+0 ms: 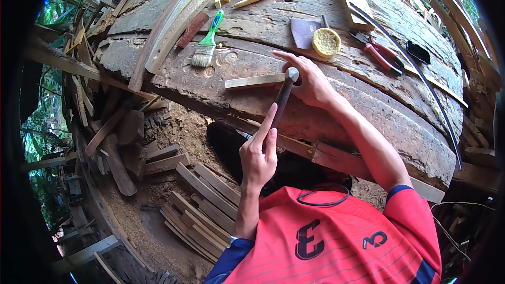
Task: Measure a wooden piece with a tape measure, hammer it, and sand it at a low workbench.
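My left hand (258, 159) is closed round a dark tool handle (283, 100), index finger stretched along it and thumb raised. A pale, rounded metal head (291, 75) tops the tool, so it looks like a hammer. Just beyond that head is my right hand (311, 81), its upper fingers extended leftward and apart from the thumb; its palm side is partly hidden. Beneath the tool's head, a narrow wood strip (253, 81) lies on the weathered wooden bench (363, 94). The strip's right end disappears behind the tool and hand.
A green-handled brush (209, 42), sandpaper (304, 33), round yellowish disc (326, 42) and red-handled pliers (381, 55) lie on the bench. A black case (417, 52) sits farther right. Wood strips (202, 213) are piled on the sawdust-covered ground at lower left.
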Action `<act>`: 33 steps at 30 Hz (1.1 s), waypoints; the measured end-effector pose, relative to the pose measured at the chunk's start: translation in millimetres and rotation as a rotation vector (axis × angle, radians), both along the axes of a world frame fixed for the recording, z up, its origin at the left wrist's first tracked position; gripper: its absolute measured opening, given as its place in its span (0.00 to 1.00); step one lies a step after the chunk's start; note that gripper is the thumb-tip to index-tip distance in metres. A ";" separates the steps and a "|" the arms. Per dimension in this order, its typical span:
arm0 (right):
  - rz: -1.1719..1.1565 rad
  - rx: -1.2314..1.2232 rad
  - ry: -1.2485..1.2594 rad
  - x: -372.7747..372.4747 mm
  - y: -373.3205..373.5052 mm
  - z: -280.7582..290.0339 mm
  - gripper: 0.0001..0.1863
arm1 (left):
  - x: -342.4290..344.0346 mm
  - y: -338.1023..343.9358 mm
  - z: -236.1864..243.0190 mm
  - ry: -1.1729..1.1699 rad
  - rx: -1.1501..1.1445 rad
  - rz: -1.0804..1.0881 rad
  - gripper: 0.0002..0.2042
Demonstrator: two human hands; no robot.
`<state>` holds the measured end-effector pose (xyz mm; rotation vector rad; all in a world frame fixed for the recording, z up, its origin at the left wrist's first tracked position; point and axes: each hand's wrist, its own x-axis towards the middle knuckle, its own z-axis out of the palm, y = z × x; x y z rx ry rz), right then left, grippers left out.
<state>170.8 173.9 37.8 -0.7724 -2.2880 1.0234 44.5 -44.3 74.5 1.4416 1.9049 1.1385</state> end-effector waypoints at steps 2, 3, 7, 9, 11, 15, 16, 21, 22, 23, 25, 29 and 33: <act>0.008 0.033 0.003 -2.2 -0.7 0.2 0.44 | -3.2 3.5 -18.1 0.095 0.151 0.027 0.24; 0.014 0.016 0.007 -2.6 -0.4 -0.4 0.44 | -5.4 1.6 -25.8 0.107 0.145 0.056 0.24; 0.005 -0.018 -0.002 1.7 -0.3 2.3 0.43 | -16.2 -6.8 -3.6 -0.021 -0.162 0.054 0.23; 0.006 -0.024 -0.016 1.8 -0.4 3.6 0.43 | -21.5 -11.4 5.8 -0.032 -0.056 0.027 0.23; 0.009 -0.022 -0.013 0.2 -0.7 3.3 0.43 | -27.1 -21.0 -4.3 -0.076 -0.022 0.040 0.23; 0.005 -0.029 -0.019 0.9 2.0 4.0 0.42 | -37.4 -16.1 -19.6 0.063 0.057 0.050 0.24; 0.002 -0.027 -0.014 1.4 -0.5 3.6 0.42 | -35.9 -16.7 -16.3 -0.043 -0.017 0.079 0.25; 0.008 -0.026 -0.019 -1.6 -0.5 6.5 0.42 | -30.1 -27.9 -28.6 -0.228 0.060 0.144 0.26; 0.002 -0.022 -0.020 -0.9 0.4 6.2 0.42 | -30.8 -22.2 -27.1 -0.098 0.042 0.135 0.26; 0.003 -0.023 -0.019 0.1 0.2 5.6 0.42 | -32.0 -18.1 -24.3 -0.055 0.008 0.093 0.25; -0.006 -0.016 -0.039 3.0 -1.4 4.4 0.42 | -24.5 -23.1 -18.2 -0.061 -0.061 0.099 0.25; 0.012 -0.053 -0.023 -1.8 -2.2 7.5 0.41 | -16.9 -31.7 -30.0 -0.115 0.071 0.100 0.25; 0.005 -0.026 -0.023 -0.6 0.3 4.3 0.41 | -13.1 -20.5 -19.1 -0.146 -0.037 0.106 0.26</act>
